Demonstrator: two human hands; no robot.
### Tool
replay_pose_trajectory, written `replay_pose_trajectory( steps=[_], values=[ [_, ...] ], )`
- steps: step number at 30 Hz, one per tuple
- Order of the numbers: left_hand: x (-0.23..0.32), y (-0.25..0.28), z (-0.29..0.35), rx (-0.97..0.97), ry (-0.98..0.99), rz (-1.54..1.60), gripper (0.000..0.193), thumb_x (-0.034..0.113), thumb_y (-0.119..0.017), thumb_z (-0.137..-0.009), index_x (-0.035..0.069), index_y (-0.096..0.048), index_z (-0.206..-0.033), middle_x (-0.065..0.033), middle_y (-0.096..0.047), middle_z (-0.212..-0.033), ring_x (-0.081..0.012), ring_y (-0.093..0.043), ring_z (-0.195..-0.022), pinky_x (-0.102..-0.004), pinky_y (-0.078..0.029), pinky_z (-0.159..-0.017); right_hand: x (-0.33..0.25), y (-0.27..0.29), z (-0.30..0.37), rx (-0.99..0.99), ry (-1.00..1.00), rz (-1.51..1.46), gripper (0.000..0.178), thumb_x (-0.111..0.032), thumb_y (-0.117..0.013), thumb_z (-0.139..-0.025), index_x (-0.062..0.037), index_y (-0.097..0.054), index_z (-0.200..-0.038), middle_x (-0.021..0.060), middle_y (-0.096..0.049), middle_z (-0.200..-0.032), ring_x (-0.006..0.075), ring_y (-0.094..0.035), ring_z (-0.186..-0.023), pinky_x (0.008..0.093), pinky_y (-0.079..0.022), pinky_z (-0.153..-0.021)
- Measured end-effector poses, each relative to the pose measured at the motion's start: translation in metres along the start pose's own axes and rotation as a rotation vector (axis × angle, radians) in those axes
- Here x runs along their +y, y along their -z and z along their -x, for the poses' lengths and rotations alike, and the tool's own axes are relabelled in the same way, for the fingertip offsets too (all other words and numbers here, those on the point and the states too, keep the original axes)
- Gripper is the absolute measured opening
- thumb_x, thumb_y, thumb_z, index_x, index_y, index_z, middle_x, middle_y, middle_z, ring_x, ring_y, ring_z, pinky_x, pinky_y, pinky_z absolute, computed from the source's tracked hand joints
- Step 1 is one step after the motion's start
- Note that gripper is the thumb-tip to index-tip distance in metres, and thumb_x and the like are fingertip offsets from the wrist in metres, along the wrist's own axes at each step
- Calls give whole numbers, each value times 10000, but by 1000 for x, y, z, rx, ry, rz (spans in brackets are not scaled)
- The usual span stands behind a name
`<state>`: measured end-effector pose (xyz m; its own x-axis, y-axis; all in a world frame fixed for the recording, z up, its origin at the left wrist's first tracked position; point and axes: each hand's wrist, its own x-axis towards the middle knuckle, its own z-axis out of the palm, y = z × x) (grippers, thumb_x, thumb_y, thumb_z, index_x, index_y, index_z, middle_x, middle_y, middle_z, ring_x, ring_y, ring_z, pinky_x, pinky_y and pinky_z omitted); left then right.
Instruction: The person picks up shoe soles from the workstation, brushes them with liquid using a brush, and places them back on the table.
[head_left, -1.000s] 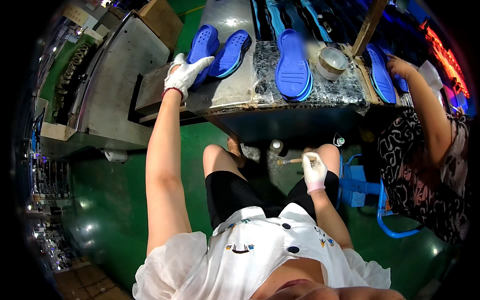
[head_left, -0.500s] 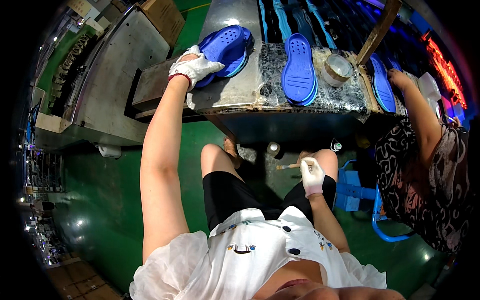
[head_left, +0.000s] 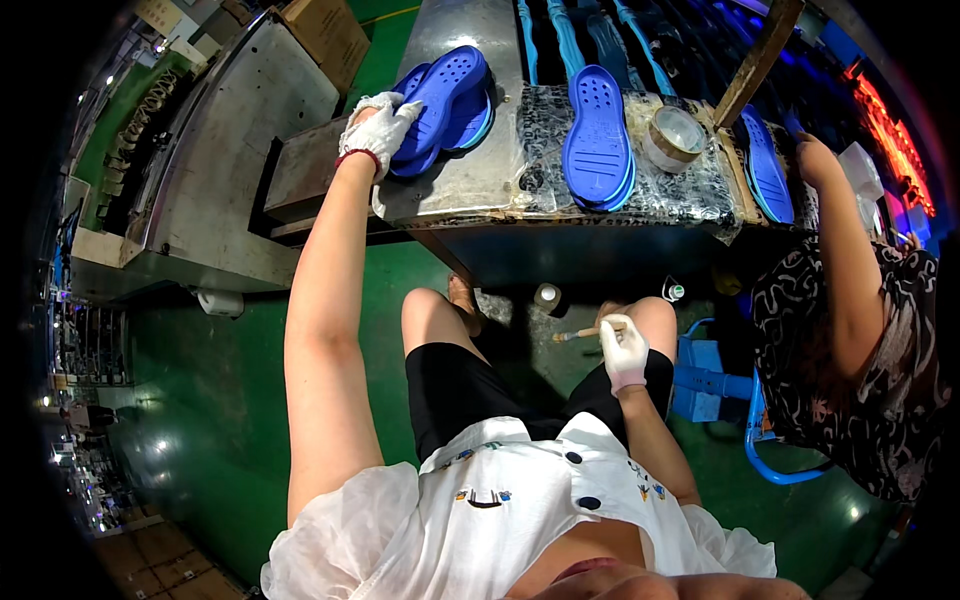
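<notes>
At the far left of the bench, my left hand (head_left: 380,132), in a white glove, is closed on the edge of a blue shoe sole (head_left: 446,92). This sole lies at a slant over other blue soles of the same kind, and part of the grip is hidden behind the glove. Over my right knee, my right hand (head_left: 624,348), also gloved, pinches a small brush (head_left: 576,334) by its wooden handle, bristles pointing left. Another blue sole (head_left: 597,150) rests on a second one near the bench's front edge, in front of me.
Beside that pair stands a round tub (head_left: 675,135) with pale contents. A wooden post (head_left: 760,62) rises behind it. To the right, a co-worker's hand (head_left: 818,160) is near more blue soles (head_left: 766,170). Small bottles (head_left: 547,297) stand on the floor beneath the bench.
My left hand has drawn slightly left, and the top sole under it has turned a little more upright. My right hand stays put. The co-worker's hand has moved right.
</notes>
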<state>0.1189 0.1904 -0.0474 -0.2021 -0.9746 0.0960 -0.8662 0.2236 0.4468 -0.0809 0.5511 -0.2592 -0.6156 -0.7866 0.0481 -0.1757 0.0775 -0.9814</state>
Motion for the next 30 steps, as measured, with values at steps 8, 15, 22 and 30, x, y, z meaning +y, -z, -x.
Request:
replay_pose_trajectory(
  steps=[8, 15, 22, 30],
  values=[
    [-1, 1, -7, -91, 29, -213, 456, 422, -478, -889, 45, -567, -1129, -178, -554, -1182, -344, -522, -1113, -396, -400, -928, -3, -1, -1, 1, -24, 24, 46, -59, -623, -839, -25, -626, -870, 7, -583, -701, 59, -508, -624, 220, -432, -595],
    [-12, 20, 25, -75, -8, -227, 430, 398, -500, -874, 16, -596, -1047, -185, -567, -1147, -311, -540, -1081, -388, -394, -906, 2, 1, 0, 2, -76, 30, 61, -73, -626, -841, -26, -627, -880, 6, -589, -715, 60, -518, -643, 219, -440, -614],
    [-25, 34, 88, -80, 150, -135, 393, 408, -534, -878, 30, -599, -964, -124, -589, -991, -254, -545, -958, -385, -369, -888, -1, -2, -2, -12, -84, 48, 71, -94, -622, -842, -36, -630, -882, 14, -599, -726, 72, -535, -653, 232, -452, -635],
    [-15, 12, 161, -335, 350, 1422, 271, 141, -612, -854, -17, -554, -1066, -62, -627, -936, -133, -603, -841, -274, -492, -763, 9, 5, -1, 12, -122, 29, 116, -143, -629, -844, -37, -632, -891, 16, -599, -719, 65, -547, -651, 220, -448, -612]
  ],
)
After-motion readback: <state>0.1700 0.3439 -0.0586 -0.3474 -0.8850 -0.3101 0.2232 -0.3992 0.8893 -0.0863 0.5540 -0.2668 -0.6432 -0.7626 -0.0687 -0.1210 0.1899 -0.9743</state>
